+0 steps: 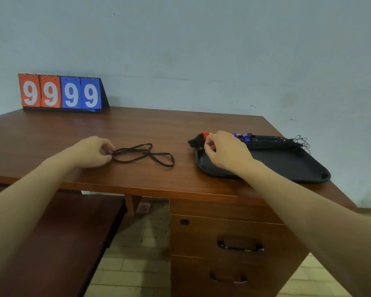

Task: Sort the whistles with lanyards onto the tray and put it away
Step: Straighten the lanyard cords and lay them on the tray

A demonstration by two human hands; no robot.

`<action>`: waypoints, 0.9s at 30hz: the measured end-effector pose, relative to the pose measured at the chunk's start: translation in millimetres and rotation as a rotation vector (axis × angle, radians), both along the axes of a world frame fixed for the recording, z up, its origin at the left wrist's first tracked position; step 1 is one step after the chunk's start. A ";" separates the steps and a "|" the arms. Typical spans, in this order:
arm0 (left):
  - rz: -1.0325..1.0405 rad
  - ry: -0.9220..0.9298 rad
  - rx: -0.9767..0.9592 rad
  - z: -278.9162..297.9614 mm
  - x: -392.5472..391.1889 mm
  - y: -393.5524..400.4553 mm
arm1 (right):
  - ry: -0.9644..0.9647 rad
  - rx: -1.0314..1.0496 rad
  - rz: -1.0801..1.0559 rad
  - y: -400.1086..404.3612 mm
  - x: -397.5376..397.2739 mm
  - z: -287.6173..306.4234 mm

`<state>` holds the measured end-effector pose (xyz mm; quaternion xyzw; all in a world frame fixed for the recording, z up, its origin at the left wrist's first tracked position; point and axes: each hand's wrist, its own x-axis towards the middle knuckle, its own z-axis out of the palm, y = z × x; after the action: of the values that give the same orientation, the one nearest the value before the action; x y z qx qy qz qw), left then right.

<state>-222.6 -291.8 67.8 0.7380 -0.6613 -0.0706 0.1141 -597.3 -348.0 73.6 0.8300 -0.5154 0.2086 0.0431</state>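
Reddish-brown wooden counter [137,129] against a pale blue-grey wall [201,39].

Left hand [93,152] on the counter surface, left of centre. Grip closed: fingertips curled in, pinching the near end of a loose black flat-cord lanyard [145,155]. Lanyard lying flat in a crossed double loop, trailing rightward from the hand, ending well short of the tray. No whistle discernible at the pinched end; hidden by fingers if present.

Black shallow plastic tray [287,166] on the right part of the counter, near right corner overhanging the front edge slightly. Right hand [225,150] over the tray's left far corner. Grip closed: fingers curled round a bundle of black cords [194,142] at the tray's left rim. Exact item under the fingers not clear.

Along the tray's far edge: red whistle [205,134] just beside the right hand's knuckles, blue whistles [243,137] further right, black whistle [252,137] next to them. Cords run along the far side; thin black strings [302,141] spill over the tray's far right corner.

Flip scoreboard [60,93] at back left of counter, upright: two orange cards, two blue cards, all showing 9.

Below the counter on the right, drawers with dark recessed handles [240,245]. Tiled floor [137,243] beneath.
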 end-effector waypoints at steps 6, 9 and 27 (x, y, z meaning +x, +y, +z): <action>0.040 0.015 -0.089 -9.0 -14.6 -5.8 | -0.034 0.042 0.009 4.3 -0.1 -4.5; 0.054 -0.006 -0.081 -10.4 -21.4 -8.1 | -0.044 0.048 0.017 6.1 -1.5 -5.0; -0.021 0.256 -0.038 39.4 -61.2 6.4 | -0.044 0.019 0.113 18.4 -3.5 4.0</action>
<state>-283.8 -285.5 107.2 0.7137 -0.6503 -0.1528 0.2110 -600.8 -329.7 77.6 0.8535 -0.4704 0.2238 0.0120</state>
